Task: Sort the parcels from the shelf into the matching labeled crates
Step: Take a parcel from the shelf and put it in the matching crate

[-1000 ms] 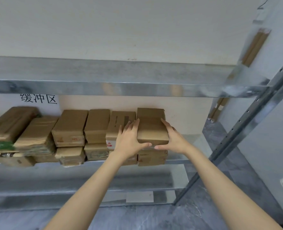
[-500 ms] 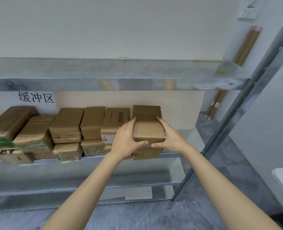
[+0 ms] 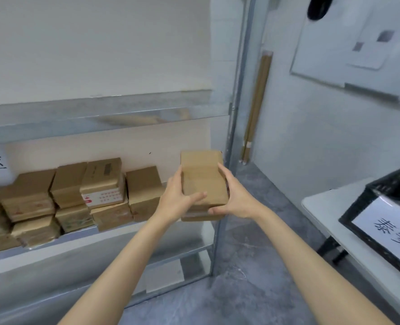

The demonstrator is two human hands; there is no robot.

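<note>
A cardboard parcel (image 3: 202,181), long axis pointing away, sits gripped between left hand (image 3: 176,201) and right hand (image 3: 237,199), fingers curled round it, just before the shelf (image 3: 88,245); the labelled crate (image 3: 392,181) lies rightward.

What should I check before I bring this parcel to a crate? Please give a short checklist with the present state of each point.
1. Grip: left hand and right hand hold the parcel by its two sides: ok.
2. Parcel apart from the stacked parcels on the shelf: ok.
3. Address label on the parcel: none shows on the faces in view: cannot tell.
4. Crate label: the white sheet on the black crate is readable: ok.
5. Match of parcel and crate: cannot tell.
6. Room inside the crate: the inside is hidden: cannot tell.
</note>
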